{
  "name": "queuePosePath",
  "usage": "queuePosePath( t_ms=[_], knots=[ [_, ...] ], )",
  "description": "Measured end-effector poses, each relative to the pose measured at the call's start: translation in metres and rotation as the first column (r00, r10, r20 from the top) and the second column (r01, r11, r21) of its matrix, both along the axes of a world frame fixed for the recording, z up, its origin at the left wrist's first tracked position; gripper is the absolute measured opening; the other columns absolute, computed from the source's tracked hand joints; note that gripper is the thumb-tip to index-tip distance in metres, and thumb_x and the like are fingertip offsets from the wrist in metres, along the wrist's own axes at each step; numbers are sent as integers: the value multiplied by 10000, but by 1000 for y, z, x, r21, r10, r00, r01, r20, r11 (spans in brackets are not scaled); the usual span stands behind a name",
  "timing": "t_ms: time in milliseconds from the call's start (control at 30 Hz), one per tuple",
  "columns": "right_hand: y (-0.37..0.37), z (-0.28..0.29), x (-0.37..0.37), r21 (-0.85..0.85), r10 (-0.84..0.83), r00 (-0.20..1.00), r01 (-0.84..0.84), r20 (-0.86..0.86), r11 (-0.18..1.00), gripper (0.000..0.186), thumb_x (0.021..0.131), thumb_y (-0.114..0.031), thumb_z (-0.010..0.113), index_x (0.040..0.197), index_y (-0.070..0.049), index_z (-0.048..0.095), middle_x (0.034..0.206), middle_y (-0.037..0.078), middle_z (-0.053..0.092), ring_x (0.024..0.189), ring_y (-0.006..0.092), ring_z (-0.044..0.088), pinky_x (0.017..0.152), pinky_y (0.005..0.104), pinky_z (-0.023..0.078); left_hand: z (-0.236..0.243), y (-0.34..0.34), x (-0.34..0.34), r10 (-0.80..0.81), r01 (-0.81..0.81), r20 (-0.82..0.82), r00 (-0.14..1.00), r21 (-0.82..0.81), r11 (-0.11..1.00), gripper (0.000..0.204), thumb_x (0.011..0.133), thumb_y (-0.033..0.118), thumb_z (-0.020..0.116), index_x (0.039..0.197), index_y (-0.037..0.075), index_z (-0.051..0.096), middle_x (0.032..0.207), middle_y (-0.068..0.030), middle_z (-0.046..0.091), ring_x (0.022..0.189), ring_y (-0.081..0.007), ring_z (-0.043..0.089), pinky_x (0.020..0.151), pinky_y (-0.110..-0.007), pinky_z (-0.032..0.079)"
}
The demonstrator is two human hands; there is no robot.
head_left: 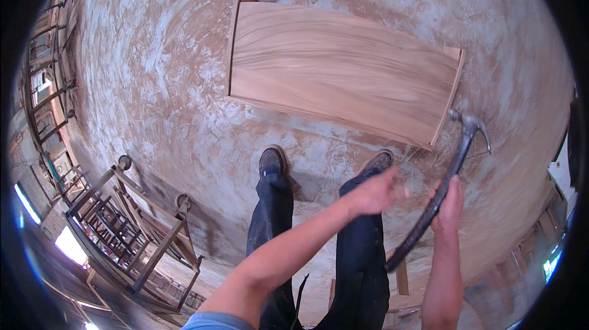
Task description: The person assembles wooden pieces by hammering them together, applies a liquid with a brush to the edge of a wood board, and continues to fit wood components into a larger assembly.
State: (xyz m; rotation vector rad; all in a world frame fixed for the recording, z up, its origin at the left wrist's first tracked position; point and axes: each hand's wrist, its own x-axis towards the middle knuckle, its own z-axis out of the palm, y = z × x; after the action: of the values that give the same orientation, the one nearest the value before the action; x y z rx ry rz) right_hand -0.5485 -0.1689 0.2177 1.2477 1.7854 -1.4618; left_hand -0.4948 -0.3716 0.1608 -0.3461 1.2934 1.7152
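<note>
My right hand [450,206] is wrapped round the dark handle of a claw hammer [457,161]. The hammer's metal head points up and away from me, close to the right end of a wooden drawer-like piece [343,66]. That piece lies on the floor beyond my feet, with a broad grained panel between raised end boards; its underside is hidden. To the left of the hammer, my left hand [377,192] hovers over my right leg, holding nothing. Its fingers are apart and slightly blurred.
My shoes [272,161] stand on the mottled, dusty floor [153,54], just short of the wooden piece. A wheeled frame cart [141,219] is at the lower left, and metal racks [49,97] line the left edge. Wood strips [400,271] lie by my right leg.
</note>
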Motion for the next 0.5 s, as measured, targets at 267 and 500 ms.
queuePosePath(
  t_ms=[267,500],
  knots=[
    [-185,6,-4,-354,326,861,-467,-390,810,232,994,-151,551,1187,-23,531,961,34,612,823,94,561,733,271,482,92,-113,4,106,-222,-249,963,-499,838,746,804,75,661,1451,18,293,1268,-308,507,1138,-461,550,964,-492,469],
    [-262,-27,22,214,989,86,-971,-119,110,681,893,-270,691,1408,62,394,1435,249,448,1346,337,433,1135,437,336,84,-269,74,663,-495,63,746,-614,615,349,906,224,677,1165,24,556,721,-6,576,581,-127,561,536,-279,486]
  ],
)
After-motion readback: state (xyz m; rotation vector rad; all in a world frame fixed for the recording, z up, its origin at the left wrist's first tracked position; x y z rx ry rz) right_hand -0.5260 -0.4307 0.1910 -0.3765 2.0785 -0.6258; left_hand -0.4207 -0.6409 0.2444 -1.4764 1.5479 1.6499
